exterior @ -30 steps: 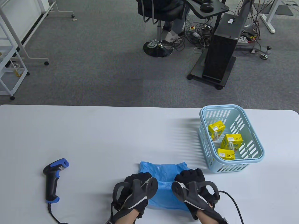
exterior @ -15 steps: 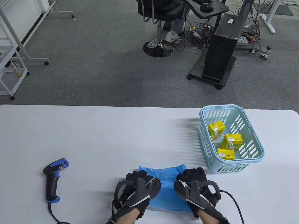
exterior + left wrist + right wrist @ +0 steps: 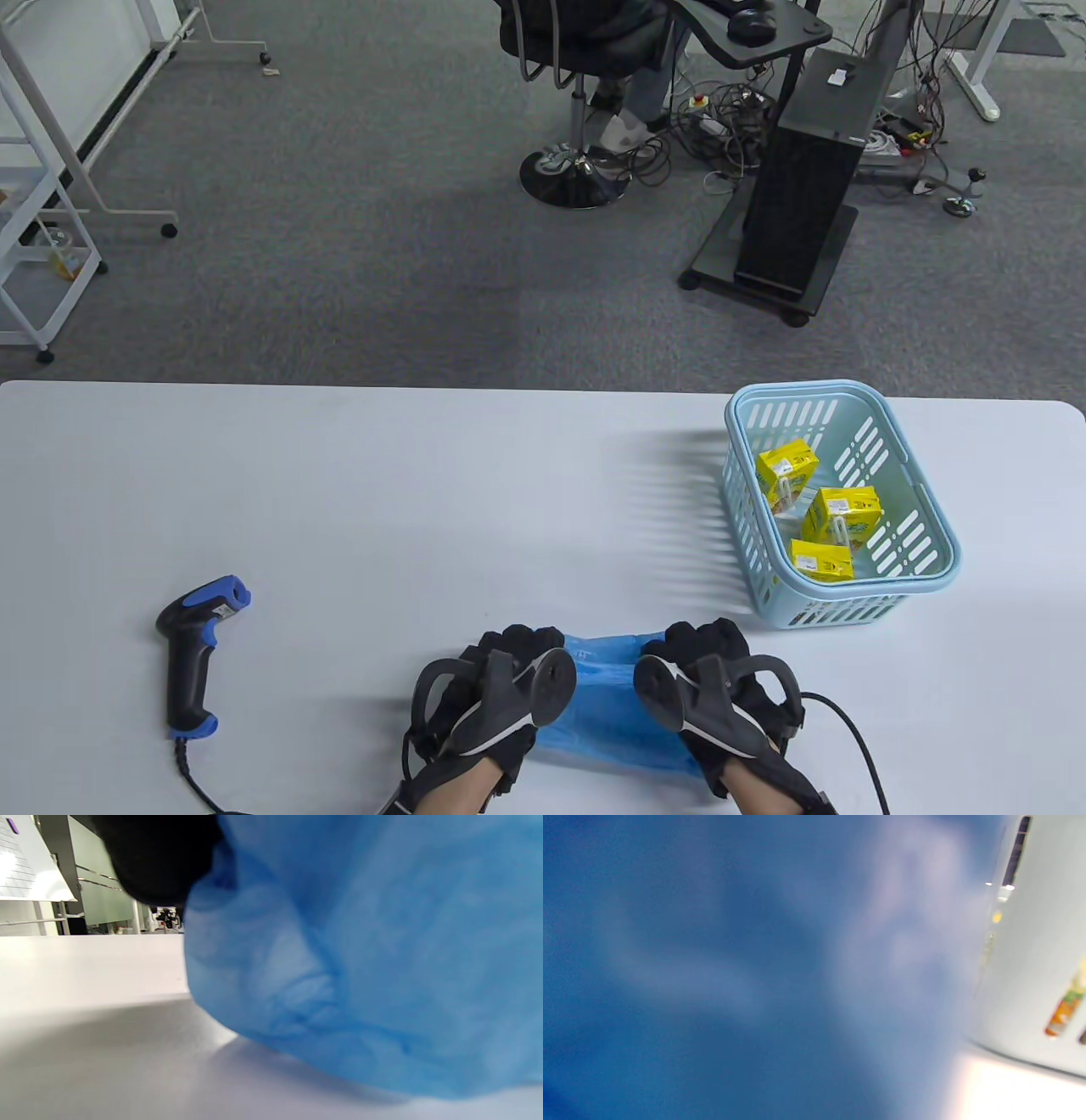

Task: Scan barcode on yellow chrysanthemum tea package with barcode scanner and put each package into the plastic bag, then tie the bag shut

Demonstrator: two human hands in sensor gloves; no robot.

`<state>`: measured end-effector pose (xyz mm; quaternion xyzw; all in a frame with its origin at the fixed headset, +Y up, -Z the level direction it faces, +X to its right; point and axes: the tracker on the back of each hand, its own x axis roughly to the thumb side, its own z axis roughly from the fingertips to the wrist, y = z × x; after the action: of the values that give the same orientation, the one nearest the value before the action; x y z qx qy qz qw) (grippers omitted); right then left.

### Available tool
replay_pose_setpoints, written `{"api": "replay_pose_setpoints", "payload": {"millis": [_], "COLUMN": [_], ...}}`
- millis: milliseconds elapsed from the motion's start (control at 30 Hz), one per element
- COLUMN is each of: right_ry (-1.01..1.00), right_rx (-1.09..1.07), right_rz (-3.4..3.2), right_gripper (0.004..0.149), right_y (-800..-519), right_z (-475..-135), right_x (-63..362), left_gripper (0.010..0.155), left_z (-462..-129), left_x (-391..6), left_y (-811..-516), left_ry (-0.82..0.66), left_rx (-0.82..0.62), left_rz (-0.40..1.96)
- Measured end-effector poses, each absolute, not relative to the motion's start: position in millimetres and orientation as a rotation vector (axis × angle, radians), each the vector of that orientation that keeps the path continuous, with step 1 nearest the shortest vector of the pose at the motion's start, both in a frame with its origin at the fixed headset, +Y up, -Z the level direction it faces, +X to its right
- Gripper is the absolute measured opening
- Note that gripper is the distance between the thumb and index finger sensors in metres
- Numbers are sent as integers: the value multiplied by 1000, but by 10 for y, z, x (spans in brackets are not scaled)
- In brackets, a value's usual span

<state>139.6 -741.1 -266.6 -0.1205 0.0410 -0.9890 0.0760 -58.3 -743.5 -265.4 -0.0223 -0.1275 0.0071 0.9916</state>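
Grey carpet lies beyond a white desk (image 3: 339, 509), with a black swivel chair (image 3: 577, 93), a black computer tower on a wheeled stand (image 3: 797, 170) and tangled cables (image 3: 899, 127) at the far right, and white metal racks (image 3: 42, 195) at the far left.

Near edge, centre: the blue plastic bag (image 3: 607, 709) lies on the desk, its far edge gathered into a narrow band between the two gloved hands. The left hand (image 3: 488, 696) grips the bag's left side and the right hand (image 3: 721, 688) its right side; each hand's fingers are curled down onto the plastic. The exact contact under the trackers cannot be told from the table view. Left wrist view: crumpled blue film (image 3: 360, 963) fills the right of the frame and rests on the desk surface, with a dark gloved fingertip (image 3: 157, 857) at its upper left edge. Right wrist view: blurred blue film (image 3: 734, 963) covers nearly all of the frame; the pale basket wall (image 3: 1031, 963) shows at the right.

Near left: the black and blue barcode scanner (image 3: 197, 654) lies on the desk, well apart from the hands, its cable running off the near edge.

Right: a light blue slotted basket (image 3: 920, 577) stands just beyond the right hand and holds three yellow chrysanthemum tea packages (image 3: 787, 475), (image 3: 842, 514), (image 3: 820, 560), all tilted.
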Motion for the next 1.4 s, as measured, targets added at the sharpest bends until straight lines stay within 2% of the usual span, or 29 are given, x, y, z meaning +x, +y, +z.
{"api": "replay_pose_setpoints", "payload": {"millis": [100,233,300,367,467,533,567,667,767,833,867,1000,1067,1133,1200,1300,1400], "right_ry": [151,197,191,161,155,153,154,139,98,68,58,42,40,14,-36,-77,-56], "right_rx": [-388,-407,-408,-411,-413,-393,-381,-340,-320,-308,-305,-303,-318,-361,-418,-483,-571], "right_rz": [-2979,-3011,-3001,-3014,-3036,-3023,-3018,-3037,-3027,-3033,-3039,-3060,-3059,-3069,-3074,-3078,-3053], "right_gripper": [35,34,39,53,58,57,57,57,58,59,59,60,63,70,78,94,101], "right_y": [-7416,-7423,-7436,-7450,-7452,-7458,-7465,-7516,-7579,-7609,-7616,-7629,-7625,-7621,-7622,-7614,-7565], "right_z": [-2667,-2690,-2701,-2719,-2734,-2752,-2766,-2815,-2845,-2865,-2871,-2885,-2876,-2851,-2822,-2768,-2698], "right_x": [1403,1425,1453,1484,1504,1529,1549,1654,1727,1756,1763,1770,1747,1705,1648,1555,1430], "left_gripper": [39,38,38,39,39,44,52,63,67,58,49,36,37,41,47,51,67], "left_z": [-2673,-2671,-2679,-2693,-2698,-2676,-2669,-2641,-2604,-2584,-2588,-2661,-2665,-2683,-2697,-2724,-2755], "left_x": [-619,-675,-716,-757,-762,-766,-768,-735,-637,-573,-561,-626,-661,-684,-694,-722,-772], "left_y": [-7438,-7443,-7445,-7457,-7461,-7440,-7421,-7301,-7231,-7214,-7209,-7259,-7282,-7334,-7410,-7504,-7576], "left_ry": [-268,-332,-370,-392,-444,-476,-507,-562,-619,-647,-653,-641,-576,-493,-458,-400,-376], "left_rx": [-46,-56,-80,-91,-83,-77,-84,-88,-143,-185,-192,-311,-332,-229,-270,-314,-337], "left_rz": [65,105,148,214,216,254,306,505,613,658,673,957,856,600,436,377,305]}}
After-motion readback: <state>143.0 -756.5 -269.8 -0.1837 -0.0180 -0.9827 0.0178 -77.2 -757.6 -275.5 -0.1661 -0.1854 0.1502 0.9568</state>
